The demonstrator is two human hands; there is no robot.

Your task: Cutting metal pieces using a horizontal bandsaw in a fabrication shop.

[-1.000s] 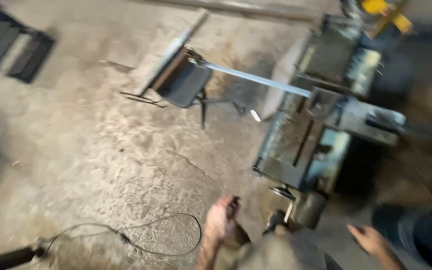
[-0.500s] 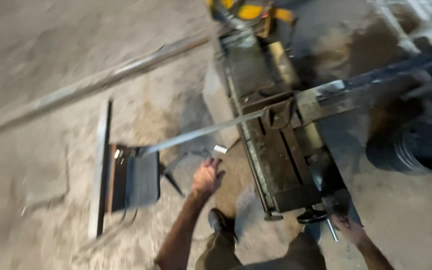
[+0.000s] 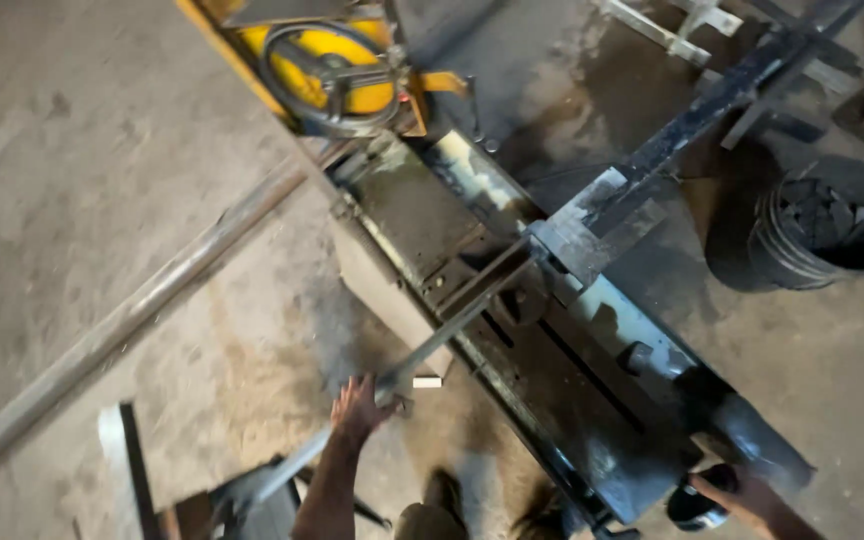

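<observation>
A long flat steel bar [image 3: 422,355] runs from a low stand at the bottom left up into the vise of a grimy metal-cutting band saw [image 3: 552,350]. My left hand [image 3: 357,408] reaches out and its fingers curl around the bar just short of the saw bed. My right hand [image 3: 742,495] rests at the near end of the machine, closed on a round black knob [image 3: 694,505]. The saw's yellow wheel housing [image 3: 337,70] sits at the far end.
A long rusty pipe [image 3: 132,310] lies diagonally on the concrete floor to the left. A black bucket [image 3: 827,225] of metal scraps stands at the right. A dark steel frame [image 3: 722,90] stretches away at the upper right. A support stand [image 3: 242,495] sits bottom left.
The view has swung right and closer to the saw. My left hand has come up to the steel bar, and my right hand has stayed at the machine's near end.
</observation>
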